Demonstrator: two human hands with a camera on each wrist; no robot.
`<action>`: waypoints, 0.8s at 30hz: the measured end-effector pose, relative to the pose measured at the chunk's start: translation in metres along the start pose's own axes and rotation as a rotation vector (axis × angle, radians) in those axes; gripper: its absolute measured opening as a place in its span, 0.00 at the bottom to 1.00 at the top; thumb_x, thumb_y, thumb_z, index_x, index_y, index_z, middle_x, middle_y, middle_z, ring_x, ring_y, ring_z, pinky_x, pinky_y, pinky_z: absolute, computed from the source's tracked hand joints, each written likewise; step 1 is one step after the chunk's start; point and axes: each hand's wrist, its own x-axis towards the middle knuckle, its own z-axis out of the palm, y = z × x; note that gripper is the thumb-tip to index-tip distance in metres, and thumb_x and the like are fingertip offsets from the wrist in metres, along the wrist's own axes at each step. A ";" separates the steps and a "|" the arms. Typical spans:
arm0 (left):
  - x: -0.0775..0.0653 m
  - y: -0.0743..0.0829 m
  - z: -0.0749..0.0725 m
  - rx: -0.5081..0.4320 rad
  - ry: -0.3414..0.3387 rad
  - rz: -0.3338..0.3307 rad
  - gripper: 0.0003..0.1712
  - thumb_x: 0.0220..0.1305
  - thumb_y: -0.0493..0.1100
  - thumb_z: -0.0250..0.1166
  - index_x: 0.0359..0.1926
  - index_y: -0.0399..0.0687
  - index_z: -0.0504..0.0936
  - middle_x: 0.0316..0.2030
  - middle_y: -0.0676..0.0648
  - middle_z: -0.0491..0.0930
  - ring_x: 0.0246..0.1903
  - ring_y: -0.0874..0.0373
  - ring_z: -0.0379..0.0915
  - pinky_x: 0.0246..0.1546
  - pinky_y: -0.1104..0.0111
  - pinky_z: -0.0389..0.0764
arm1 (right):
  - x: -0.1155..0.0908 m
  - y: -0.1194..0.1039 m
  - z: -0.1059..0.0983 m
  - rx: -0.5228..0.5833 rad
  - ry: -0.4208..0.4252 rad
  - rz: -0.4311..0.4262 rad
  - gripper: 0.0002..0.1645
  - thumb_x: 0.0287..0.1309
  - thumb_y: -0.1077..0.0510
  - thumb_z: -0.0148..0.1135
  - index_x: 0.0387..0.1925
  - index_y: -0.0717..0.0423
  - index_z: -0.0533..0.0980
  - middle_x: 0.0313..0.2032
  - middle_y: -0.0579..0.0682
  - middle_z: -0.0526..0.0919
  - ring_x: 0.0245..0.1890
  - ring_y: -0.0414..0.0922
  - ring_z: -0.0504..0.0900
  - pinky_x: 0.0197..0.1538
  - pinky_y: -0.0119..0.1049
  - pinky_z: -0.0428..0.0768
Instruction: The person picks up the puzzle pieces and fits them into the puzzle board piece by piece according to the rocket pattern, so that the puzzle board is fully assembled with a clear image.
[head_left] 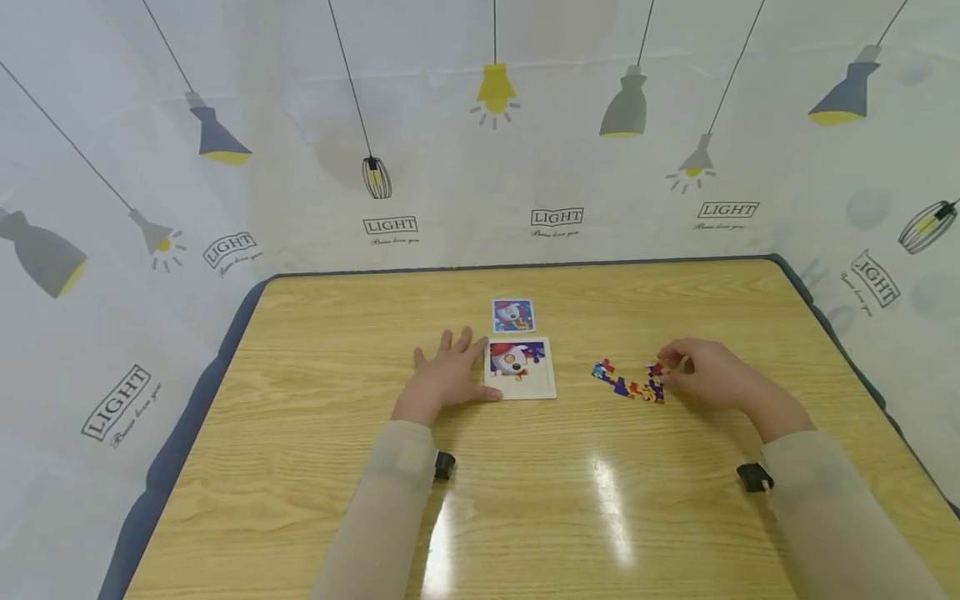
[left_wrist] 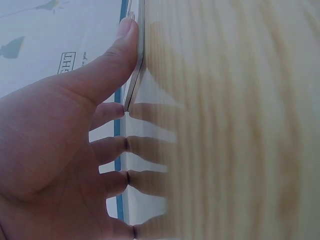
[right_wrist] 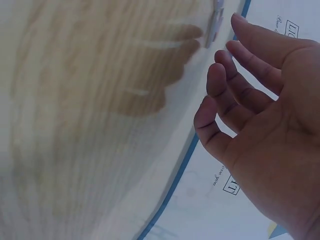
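Note:
My left hand lies with spread fingers at the left side of a white puzzle board. Its thumb rests on the board's near edge and its forefinger touches the far left corner; the left wrist view shows the thumb against the thin board edge. A partly filled picture covers the board's upper area. To the right, my right hand hovers beside loose jigsaw pieces, thumb and forefinger near the rightmost ones. In the right wrist view its fingers bend loosely, and no piece shows between them.
A small square picture card lies just beyond the board. The wooden table has a dark blue edge, with a lamp-printed white cloth hanging behind and at both sides.

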 end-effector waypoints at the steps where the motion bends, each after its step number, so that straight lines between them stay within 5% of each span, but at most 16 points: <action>1: 0.000 0.000 0.000 0.000 0.000 -0.001 0.61 0.62 0.73 0.70 0.87 0.63 0.50 0.88 0.47 0.36 0.87 0.40 0.26 0.78 0.25 0.30 | 0.000 0.002 0.001 -0.006 -0.002 0.000 0.22 0.72 0.57 0.68 0.60 0.66 0.79 0.51 0.62 0.86 0.47 0.53 0.85 0.51 0.53 0.86; 14: 0.002 -0.001 0.002 0.009 -0.002 0.001 0.61 0.62 0.74 0.69 0.87 0.63 0.50 0.88 0.48 0.36 0.87 0.40 0.26 0.78 0.26 0.30 | 0.006 0.027 0.004 0.006 0.020 0.007 0.18 0.74 0.58 0.65 0.60 0.58 0.82 0.54 0.63 0.85 0.55 0.62 0.83 0.58 0.63 0.83; 24: 0.001 -0.001 0.001 0.005 0.004 0.004 0.61 0.62 0.74 0.69 0.87 0.63 0.50 0.88 0.47 0.36 0.87 0.39 0.26 0.78 0.26 0.30 | 0.006 0.036 0.002 0.076 0.004 0.046 0.23 0.75 0.47 0.66 0.61 0.56 0.79 0.53 0.56 0.83 0.47 0.48 0.78 0.49 0.42 0.80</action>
